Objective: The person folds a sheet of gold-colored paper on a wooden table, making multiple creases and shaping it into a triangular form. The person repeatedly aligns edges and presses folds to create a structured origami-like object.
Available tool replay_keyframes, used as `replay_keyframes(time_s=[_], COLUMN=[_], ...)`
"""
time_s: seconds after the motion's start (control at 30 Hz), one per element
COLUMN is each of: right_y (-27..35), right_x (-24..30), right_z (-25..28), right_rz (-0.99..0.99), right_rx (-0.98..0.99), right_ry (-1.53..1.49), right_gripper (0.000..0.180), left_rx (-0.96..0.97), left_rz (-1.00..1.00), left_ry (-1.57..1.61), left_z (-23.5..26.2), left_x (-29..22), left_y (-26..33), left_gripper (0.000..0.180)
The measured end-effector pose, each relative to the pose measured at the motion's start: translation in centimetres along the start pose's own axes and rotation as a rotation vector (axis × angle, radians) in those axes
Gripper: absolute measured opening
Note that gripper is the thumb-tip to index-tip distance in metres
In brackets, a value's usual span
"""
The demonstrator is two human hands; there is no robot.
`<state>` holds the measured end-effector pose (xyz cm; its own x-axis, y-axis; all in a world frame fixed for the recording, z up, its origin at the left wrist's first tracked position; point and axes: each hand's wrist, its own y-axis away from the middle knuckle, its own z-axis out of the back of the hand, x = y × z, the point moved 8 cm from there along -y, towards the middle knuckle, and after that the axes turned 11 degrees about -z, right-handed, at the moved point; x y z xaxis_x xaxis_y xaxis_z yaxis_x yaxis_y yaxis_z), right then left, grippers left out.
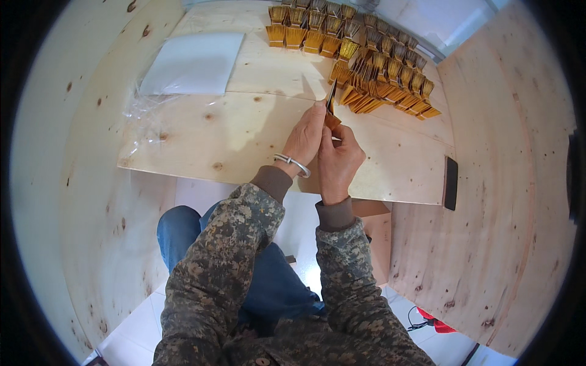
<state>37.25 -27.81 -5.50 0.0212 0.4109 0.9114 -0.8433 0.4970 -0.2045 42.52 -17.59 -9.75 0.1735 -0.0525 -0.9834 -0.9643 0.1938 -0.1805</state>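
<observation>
Above the near part of the wooden tabletop, my two hands meet around a small fanned bunch of flat orange-brown strips [332, 119] with a dark, pointed upper part. My left hand [306, 135], with a silver bangle [293, 163] at its wrist, is closed along the bunch's left side. From below and to the right, my right hand [342, 155] pinches the lower end with curled fingers. Just beyond my hands, loose orange-brown strips [364, 85] lie spread in a pile. Behind and beside it stand rows of banded bundles [313, 40] of similar strips.
On the wooden tabletop [201, 137], a white sheet stack [194, 63] lies at the far left, with clear plastic wrap [149, 116] beside it. Plywood walls rise on both sides. A black strip [450, 183] covers the near right corner. A cardboard box [376, 235] stands below the edge.
</observation>
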Motion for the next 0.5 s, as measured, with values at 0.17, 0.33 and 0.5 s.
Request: replay_keyframes(time_s=[0.17,0.33,0.5], right_y=[-1.6,-3.3,-4.5], right_x=[-1.1,-2.0,-2.8], right_z=[-0.1,0.3,0.2], right_rz=[-0.036,-0.06,-0.102], right_rx=[-0.062,-0.089,-0.118], right_ry=[0.002,0.052,0.04], right_gripper=[0.018,0.019,0.019], left_rx=[-0.029,0.003,0.032], left_rz=[0.032,-0.101,-0.128], left_ry=[0.138,-0.015,-0.05], left_z=[-2.4,-3.1,-3.5], left_x=[1.9,1.2,0.9], left_y=[-2.6,-4.3,-5.7], left_gripper=[0.058,0.06,0.063])
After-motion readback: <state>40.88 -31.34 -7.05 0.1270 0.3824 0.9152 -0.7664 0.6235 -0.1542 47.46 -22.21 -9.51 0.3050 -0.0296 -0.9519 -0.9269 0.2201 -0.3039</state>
